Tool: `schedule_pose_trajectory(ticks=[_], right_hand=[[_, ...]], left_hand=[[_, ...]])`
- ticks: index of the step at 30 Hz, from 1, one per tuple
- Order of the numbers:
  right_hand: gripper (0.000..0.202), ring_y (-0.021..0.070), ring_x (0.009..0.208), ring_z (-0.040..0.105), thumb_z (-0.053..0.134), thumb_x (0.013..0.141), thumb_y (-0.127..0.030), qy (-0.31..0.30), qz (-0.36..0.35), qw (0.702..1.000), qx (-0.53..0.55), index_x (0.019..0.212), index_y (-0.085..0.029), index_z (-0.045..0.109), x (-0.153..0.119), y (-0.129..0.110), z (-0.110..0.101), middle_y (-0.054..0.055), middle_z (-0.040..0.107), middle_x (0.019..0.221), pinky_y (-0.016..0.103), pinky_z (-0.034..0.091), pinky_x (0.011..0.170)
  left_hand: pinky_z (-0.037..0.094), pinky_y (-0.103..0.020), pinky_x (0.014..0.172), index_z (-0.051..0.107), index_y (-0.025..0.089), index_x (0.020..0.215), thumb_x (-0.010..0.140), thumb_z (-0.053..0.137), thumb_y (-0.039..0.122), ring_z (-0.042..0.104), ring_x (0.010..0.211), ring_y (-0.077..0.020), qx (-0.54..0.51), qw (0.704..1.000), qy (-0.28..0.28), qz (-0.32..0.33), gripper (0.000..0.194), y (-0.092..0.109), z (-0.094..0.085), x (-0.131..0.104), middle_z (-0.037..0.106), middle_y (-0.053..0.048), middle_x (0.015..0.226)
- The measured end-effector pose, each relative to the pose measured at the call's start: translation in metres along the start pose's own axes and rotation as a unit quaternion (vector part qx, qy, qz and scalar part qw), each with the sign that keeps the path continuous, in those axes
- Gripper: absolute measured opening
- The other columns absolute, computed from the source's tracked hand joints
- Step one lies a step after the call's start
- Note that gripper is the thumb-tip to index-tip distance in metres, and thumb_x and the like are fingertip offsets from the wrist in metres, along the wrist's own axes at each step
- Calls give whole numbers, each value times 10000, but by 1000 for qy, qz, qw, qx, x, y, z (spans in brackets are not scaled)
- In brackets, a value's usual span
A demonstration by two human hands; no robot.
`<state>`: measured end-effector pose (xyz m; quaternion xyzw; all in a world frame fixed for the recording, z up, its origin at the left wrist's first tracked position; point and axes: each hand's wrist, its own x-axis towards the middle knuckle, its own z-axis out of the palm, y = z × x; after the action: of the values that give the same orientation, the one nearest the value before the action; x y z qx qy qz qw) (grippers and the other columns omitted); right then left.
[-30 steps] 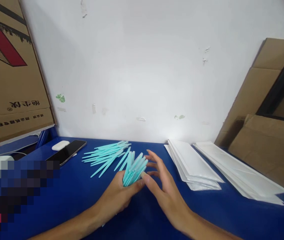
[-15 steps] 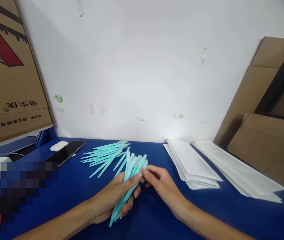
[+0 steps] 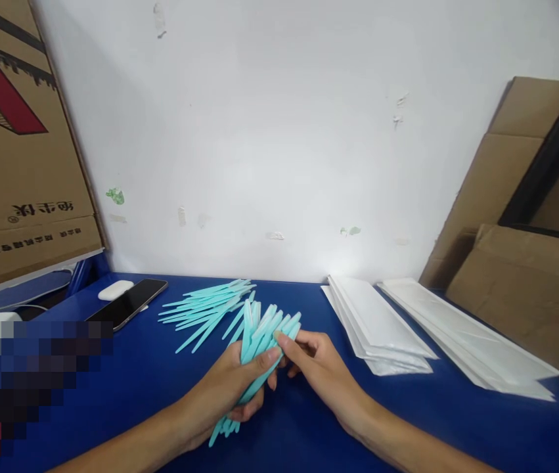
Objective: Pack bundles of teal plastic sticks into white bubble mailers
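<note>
A bundle of slim turquoise tapered plastic sticks [image 3: 260, 348], shaped like eyebrow razors, is wrapped in my left hand [image 3: 240, 378]. Their wider, paler ends fan out at the top, and thin tips stick out below the palm. My right hand [image 3: 311, 355] pinches the bundle's right edge between thumb and fingers; exactly how many sticks it grips is hidden. Just beyond, a loose pile of the same turquoise sticks [image 3: 207, 305] lies on the blue table [image 3: 303, 420], with a few more partly behind the bundle.
Two stacks of white padded envelopes, the nearer stack [image 3: 375, 315] and the farther stack [image 3: 466, 341], lie to the right. Left are a phone [image 3: 131, 303] and a white case [image 3: 115, 290]. Cardboard boxes [image 3: 18, 151] flank both sides, and a white wall [image 3: 279, 131] stands behind.
The sticks in my left hand have spread into a wider fan toward the right. My right fingers have shifted slightly right along with the top ends. The loose pile is unchanged.
</note>
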<state>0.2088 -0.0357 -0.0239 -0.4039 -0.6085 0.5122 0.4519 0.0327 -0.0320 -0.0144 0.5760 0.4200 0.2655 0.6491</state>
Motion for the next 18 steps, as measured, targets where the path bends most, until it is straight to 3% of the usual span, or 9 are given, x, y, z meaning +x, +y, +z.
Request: schedule_pose_trajectory(ticks=[8,14,18], right_hand=[[424,148,748,538,608,892,-558,54,20,997,44,835,-149,704,2,4,-2,22,621,758,237,420,637],[460,142,704,561,563,908,-590,12,10,999,29,945,-152,699,1,1,-1,12,633,742,255,433,658],[435,145,743,569,587,900,-573,25,15,999,18,938,-153,696,1,-1,1,18,647,792,250,440,680]], left_hand=[[333,-193,461,637,140,912,876,498,679,331,360,-52,-27,998,49,-24,558,-1,2,-1,589,14,480],[341,-187,415,641,139,883,874,510,677,413,360,-71,-7,999,32,0,554,-1,2,1,631,-16,516],[370,-178,432,632,125,870,883,546,630,478,392,-69,-19,999,34,5,512,4,5,-2,670,-32,588]])
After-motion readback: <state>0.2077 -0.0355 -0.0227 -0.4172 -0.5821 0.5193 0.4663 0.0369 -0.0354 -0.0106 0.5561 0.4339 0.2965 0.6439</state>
